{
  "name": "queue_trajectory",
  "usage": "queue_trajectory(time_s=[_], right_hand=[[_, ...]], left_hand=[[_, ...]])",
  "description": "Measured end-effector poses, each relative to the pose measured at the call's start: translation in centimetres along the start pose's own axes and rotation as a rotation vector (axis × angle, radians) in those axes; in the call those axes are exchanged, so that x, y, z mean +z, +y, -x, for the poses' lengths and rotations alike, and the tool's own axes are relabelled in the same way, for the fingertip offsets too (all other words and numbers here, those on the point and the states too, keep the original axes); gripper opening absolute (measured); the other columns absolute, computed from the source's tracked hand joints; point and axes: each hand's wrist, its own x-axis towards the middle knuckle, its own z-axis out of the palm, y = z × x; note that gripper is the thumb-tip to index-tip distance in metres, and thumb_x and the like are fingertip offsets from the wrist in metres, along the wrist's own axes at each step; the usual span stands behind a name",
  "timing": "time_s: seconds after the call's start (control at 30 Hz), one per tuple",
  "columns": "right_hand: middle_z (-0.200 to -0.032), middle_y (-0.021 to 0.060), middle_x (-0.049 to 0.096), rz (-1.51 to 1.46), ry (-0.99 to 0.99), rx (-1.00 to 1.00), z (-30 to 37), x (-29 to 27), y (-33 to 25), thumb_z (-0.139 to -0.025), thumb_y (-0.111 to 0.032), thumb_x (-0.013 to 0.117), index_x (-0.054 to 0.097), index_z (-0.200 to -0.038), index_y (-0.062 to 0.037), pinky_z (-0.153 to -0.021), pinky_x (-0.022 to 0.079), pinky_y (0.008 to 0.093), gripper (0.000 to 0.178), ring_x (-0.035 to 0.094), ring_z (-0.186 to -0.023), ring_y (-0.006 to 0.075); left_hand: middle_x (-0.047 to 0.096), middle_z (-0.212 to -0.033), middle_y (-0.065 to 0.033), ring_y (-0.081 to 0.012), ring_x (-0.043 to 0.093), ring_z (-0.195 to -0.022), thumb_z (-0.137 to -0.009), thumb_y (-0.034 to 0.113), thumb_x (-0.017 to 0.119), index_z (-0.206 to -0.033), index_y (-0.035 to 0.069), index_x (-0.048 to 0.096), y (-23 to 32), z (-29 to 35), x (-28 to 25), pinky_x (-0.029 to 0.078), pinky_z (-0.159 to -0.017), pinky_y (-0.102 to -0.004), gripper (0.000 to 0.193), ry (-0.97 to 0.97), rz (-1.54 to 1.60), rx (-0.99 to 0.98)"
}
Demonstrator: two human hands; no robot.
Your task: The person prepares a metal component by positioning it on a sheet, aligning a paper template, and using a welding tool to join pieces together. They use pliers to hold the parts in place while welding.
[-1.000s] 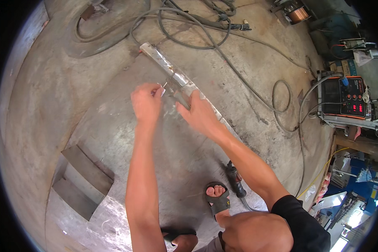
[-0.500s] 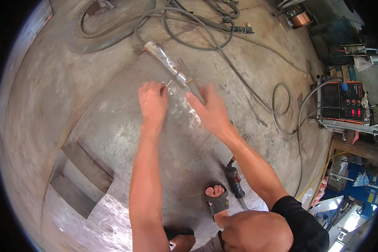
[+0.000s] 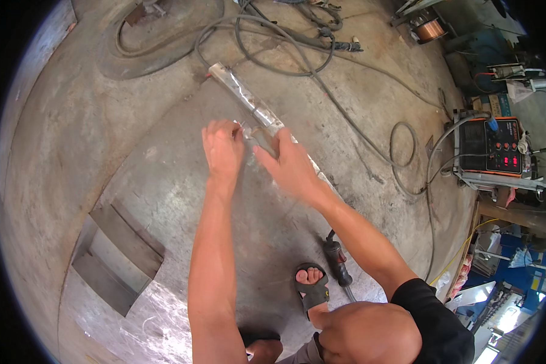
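My left hand (image 3: 220, 151) is closed in a pinch, and a thin pale stick-like piece (image 3: 242, 125) shows at its fingertips. Over the floor to its right, my right hand (image 3: 291, 167) is closed around the grey handle of a tool (image 3: 267, 141). The tool is blurred and its head points toward my left fingers; its kind cannot be made out. Beneath and beyond my right hand, a long shiny metal bar (image 3: 242, 94) lies slantwise on the concrete floor, partly hidden by that hand and forearm.
A black welding torch handle (image 3: 338, 262) lies beside my sandalled foot (image 3: 313, 288). Bent grey steel pieces (image 3: 124, 261) rest at left. Cables (image 3: 346, 103) loop across the far floor toward an orange-and-black welding machine (image 3: 490, 147) at right. A copper wire spool (image 3: 429, 30) stands far right.
My right hand has moved left toward my left hand, and the tool has swung from over the bar to near the left fingertips. The left hand has barely moved.
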Motion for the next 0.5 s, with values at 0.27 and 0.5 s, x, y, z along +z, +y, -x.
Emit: queue_trajectory(time_s=[0.27, 0.5], right_hand=[[-0.073, 0.0177, 0.062, 0.019, 0.020, -0.049, -0.1, 1.1, 1.9, -0.093, -0.042, 0.068, 0.047, -0.103, 0.0024, -0.061, 0.048, 0.0436, 0.050, 0.062, -0.066, 0.0298], [-0.065, 0.0123, 0.064, -0.569, -0.313, 0.268, 2.9, -0.1, 2.5, -0.088, -0.028, 0.064, 0.057, -0.096, 0.0023, -0.058, 0.049, 0.0385, 0.032, 0.065, -0.061, 0.0213]], left_hand=[[0.071, -0.088, -0.0070, -0.0275, 0.063, -0.089, -0.080, 0.006, 0.076, -0.087, 0.004, 0.076, 0.0, -0.2, 0.0, 0.044, -0.082, -0.0402, 0.007, -0.043, -0.050, -0.029], [0.071, -0.089, -0.0060, -0.0275, 0.064, -0.091, -0.081, 0.011, 0.078, -0.090, 0.006, 0.076, -0.2, 0.1, -0.3, 0.044, -0.084, -0.0414, 0.011, -0.063, 0.004, -0.069]])
